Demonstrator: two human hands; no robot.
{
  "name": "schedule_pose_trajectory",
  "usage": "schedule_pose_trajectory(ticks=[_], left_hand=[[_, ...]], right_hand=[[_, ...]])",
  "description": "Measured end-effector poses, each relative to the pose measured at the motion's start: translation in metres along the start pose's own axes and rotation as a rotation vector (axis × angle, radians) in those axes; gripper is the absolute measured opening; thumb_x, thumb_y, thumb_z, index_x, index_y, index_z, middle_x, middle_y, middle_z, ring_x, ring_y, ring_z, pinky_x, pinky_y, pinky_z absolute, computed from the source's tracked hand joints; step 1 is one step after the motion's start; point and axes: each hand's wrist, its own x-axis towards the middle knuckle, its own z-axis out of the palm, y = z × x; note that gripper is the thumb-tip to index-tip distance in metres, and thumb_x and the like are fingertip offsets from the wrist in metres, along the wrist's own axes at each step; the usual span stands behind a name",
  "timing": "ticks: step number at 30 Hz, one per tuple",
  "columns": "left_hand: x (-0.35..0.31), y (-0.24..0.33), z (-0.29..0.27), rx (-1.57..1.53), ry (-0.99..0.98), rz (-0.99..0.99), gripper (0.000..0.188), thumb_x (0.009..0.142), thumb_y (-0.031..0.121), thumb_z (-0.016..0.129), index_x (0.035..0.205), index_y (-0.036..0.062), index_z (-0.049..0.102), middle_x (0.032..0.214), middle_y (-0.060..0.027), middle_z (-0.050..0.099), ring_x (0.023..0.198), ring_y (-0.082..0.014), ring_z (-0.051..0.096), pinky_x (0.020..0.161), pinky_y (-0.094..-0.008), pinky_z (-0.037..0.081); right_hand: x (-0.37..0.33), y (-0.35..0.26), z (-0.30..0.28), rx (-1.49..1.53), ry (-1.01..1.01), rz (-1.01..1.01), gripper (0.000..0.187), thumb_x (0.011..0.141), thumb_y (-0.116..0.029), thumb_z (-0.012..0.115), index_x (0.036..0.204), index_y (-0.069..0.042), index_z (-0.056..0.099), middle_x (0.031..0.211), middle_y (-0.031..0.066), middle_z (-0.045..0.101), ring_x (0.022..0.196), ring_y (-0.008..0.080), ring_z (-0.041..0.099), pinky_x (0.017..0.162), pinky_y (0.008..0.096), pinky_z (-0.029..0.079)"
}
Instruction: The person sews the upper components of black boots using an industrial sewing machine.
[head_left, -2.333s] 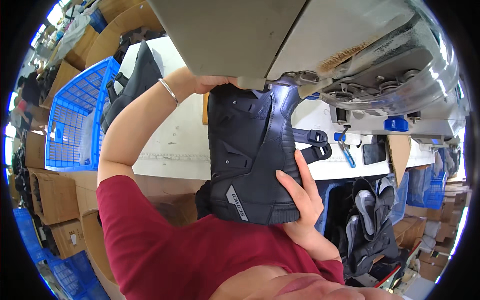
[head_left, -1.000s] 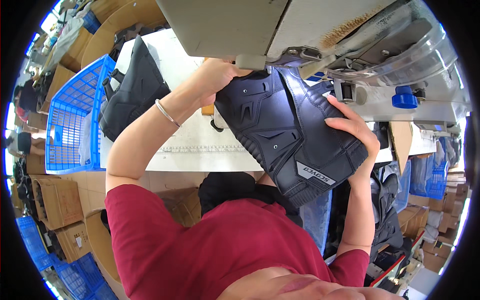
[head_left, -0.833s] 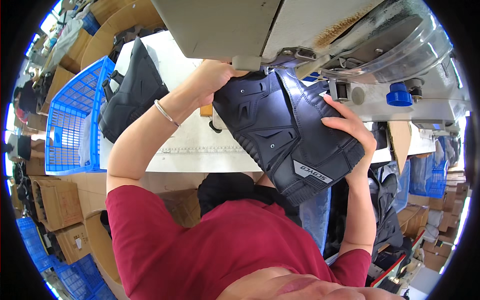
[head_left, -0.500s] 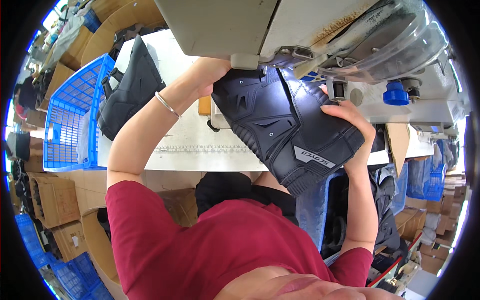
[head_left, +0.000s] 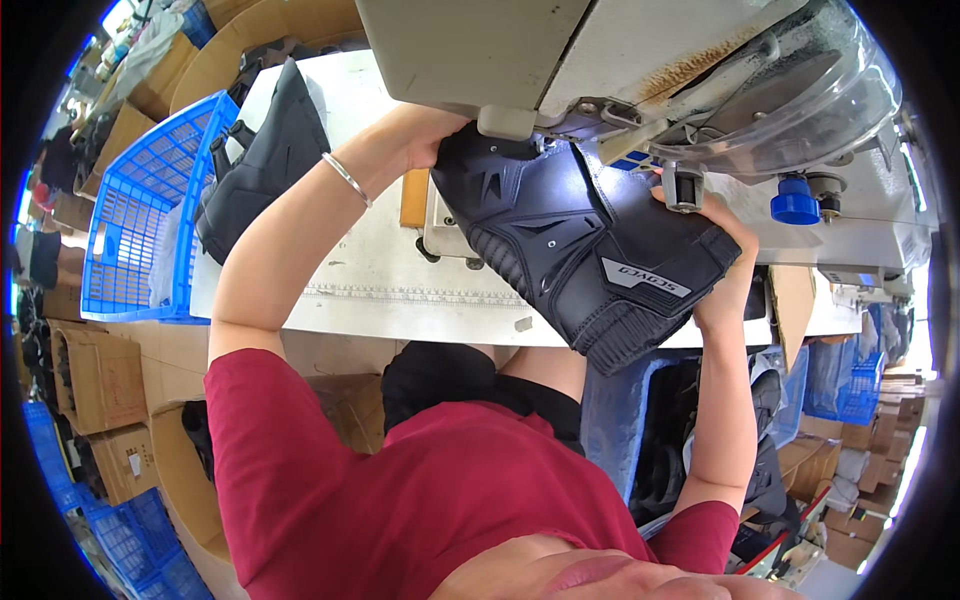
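Note:
A black moulded boot upper (head_left: 575, 240) lies tilted under the head of a grey-white sewing machine (head_left: 600, 70). My left hand (head_left: 425, 135) grips its far left edge just below the machine head, a thin bracelet on the wrist. My right hand (head_left: 725, 250) holds its right side, fingers partly hidden behind the piece and the machine's hand wheel. The upper's lower ribbed end hangs over the table's near edge.
A white work table (head_left: 390, 290) carries the machine. A blue plastic crate (head_left: 135, 215) stands at the left with another black boot piece (head_left: 265, 150) leaning beside it. Cardboard boxes (head_left: 95, 380) line the floor at left; more black pieces lie in a bin (head_left: 680, 440) at lower right.
The boot upper has been turned from upright to tilted right and moved up under the machine head. My right hand has shifted from its lower edge to its right side.

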Motion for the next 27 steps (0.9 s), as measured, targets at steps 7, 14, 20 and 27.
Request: schedule_pose_trajectory(ticks=[7, 14, 20, 27], left_hand=[[0.005, 0.009, 0.002, 0.043, -0.062, -0.044, 0.036, 0.098, 0.024, 0.04, 0.12, -0.0007, 0.053, 0.107, -0.014, 0.063, 0.092, -0.0171, 0.065, 0.083, -0.0296, 0.056], [0.015, -0.007, -0.012, -0.082, -0.082, -0.047, 0.044, 0.093, 0.033, 0.053, 0.121, -0.0012, 0.054, 0.11, -0.0169, 0.063, 0.092, -0.0186, 0.066, 0.078, -0.0311, 0.057], [-0.013, 0.007, 0.005, -0.038, -0.014, -0.071, 0.032, 0.093, 0.019, 0.05, 0.117, -0.0011, 0.055, 0.108, -0.0138, 0.062, 0.092, -0.0173, 0.064, 0.082, -0.0293, 0.056], [-0.017, -0.011, 0.002, -0.28, 0.015, -0.014, 0.03, 0.086, 0.001, 0.053, 0.116, -0.0052, 0.053, 0.111, -0.0158, 0.061, 0.094, -0.0185, 0.064, 0.082, -0.0303, 0.056]], right_hand=[[0.01, -0.011, -0.002, -0.091, 0.008, 0.017, 0.036, 0.07, 0.013, 0.054, 0.102, 0.001, 0.064, 0.109, 0.0158, 0.065, 0.108, 0.0248, 0.059, 0.096, 0.0302, 0.04], [-0.062, -0.082, 0.021, -0.843, 0.094, -0.472, 0.033, 0.086, -0.02, 0.057, 0.114, -0.003, 0.058, 0.126, 0.0174, 0.054, 0.123, 0.0415, 0.042, 0.104, 0.0551, 0.027], [-0.09, -0.006, 0.062, -0.729, 0.352, -0.49, 0.03, 0.082, -0.033, 0.064, 0.104, -0.014, 0.067, 0.121, 0.0026, 0.054, 0.127, 0.0359, 0.036, 0.106, 0.0561, 0.023], [-0.08, 0.0, 0.051, -0.522, 0.385, -0.423, 0.028, 0.076, -0.012, 0.068, 0.103, -0.005, 0.066, 0.118, 0.0109, 0.056, 0.125, 0.0413, 0.039, 0.108, 0.0509, 0.028]])
